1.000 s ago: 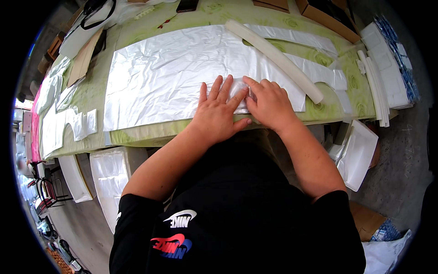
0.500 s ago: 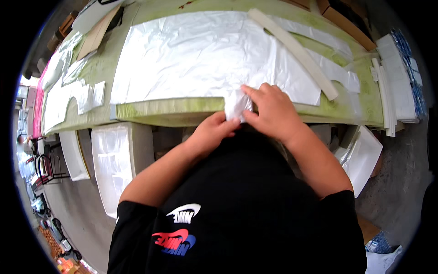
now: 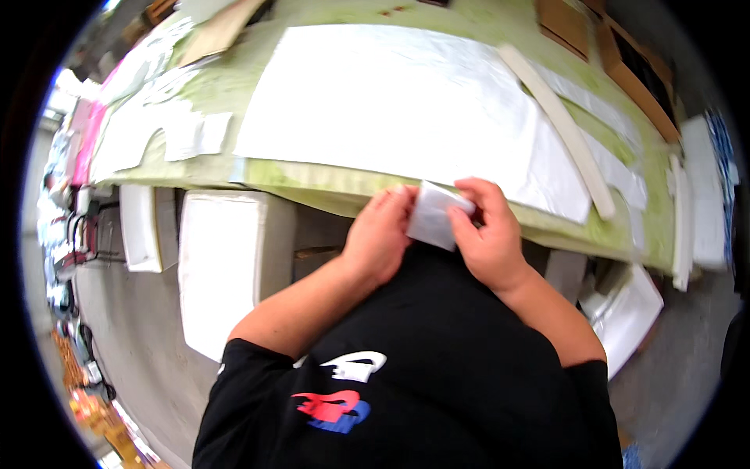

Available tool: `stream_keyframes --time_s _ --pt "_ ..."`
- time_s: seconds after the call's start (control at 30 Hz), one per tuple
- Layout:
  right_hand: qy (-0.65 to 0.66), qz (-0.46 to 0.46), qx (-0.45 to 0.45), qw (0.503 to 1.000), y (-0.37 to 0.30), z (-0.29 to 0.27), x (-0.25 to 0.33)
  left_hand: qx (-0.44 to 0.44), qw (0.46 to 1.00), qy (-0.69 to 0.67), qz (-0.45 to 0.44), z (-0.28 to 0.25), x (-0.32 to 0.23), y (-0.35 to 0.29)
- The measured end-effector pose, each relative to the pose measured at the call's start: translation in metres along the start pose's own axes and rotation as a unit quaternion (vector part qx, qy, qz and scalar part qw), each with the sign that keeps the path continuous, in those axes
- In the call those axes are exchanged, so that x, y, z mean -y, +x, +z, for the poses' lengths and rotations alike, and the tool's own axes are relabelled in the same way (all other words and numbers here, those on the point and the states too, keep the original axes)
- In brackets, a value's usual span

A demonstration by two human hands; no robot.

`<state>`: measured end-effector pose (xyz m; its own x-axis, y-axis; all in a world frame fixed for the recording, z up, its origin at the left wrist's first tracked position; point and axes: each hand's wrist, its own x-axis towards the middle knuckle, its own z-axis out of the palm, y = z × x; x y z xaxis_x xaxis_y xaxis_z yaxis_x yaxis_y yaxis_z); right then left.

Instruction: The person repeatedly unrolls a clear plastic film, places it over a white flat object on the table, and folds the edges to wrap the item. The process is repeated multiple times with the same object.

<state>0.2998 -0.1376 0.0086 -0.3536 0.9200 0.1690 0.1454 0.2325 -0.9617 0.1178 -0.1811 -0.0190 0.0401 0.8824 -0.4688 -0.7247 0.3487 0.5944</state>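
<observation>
A small folded piece of white plastic film (image 3: 431, 216) is held up between my two hands, just off the table's near edge. My left hand (image 3: 378, 234) grips its left side, with the fingertips partly hidden behind it. On its right side my right hand (image 3: 492, 241) pinches it, thumb across the front and fingers curled behind. Beyond my hands, a large sheet of white plastic film (image 3: 375, 98) lies spread on the green-covered table (image 3: 312, 176). A long cream-coloured strip (image 3: 556, 121) rests slantwise across the sheet's right end.
Smaller cut white film pieces (image 3: 129, 148) lie at the table's left, near a cardboard sheet (image 3: 223, 33). Cardboard boxes (image 3: 637, 78) stand at the far right. White bins (image 3: 219, 270) sit under the near edge, and white rods (image 3: 681, 223) lean at the right end.
The small film piece has gone from a crumpled bundle to a flatter, squarer fold. My left hand has come up alongside it. The whole view has shifted, moving the table rightward.
</observation>
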Motion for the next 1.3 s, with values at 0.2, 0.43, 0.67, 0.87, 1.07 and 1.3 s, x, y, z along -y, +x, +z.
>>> stream_keyframes --time_s 0.2,0.43,0.67,0.87,1.07,1.3 --pt "0.011 0.014 0.045 0.999 0.012 0.020 0.006 0.058 0.980 0.099 0.163 -0.019 0.007 -0.017" --pt "0.012 -0.021 0.099 0.995 0.022 0.026 -0.002 -0.191 0.838 0.388 0.332 -0.104 -0.136 -0.016" --pt "-0.039 -0.041 0.121 0.991 0.029 0.026 0.002 -0.378 0.568 0.638 0.357 -0.187 -0.275 -0.014" --pt "-0.048 -0.033 0.127 0.990 0.032 0.024 0.002 -0.465 0.377 0.757 0.263 -0.194 -0.257 0.003" --pt "-0.053 -0.041 0.136 0.988 0.034 0.024 0.003 -0.399 0.420 0.743 0.336 -0.212 -0.238 0.000" --pt "-0.028 -0.058 0.123 0.990 0.030 0.019 0.004 -0.368 0.367 0.754 0.401 -0.210 -0.240 0.011"
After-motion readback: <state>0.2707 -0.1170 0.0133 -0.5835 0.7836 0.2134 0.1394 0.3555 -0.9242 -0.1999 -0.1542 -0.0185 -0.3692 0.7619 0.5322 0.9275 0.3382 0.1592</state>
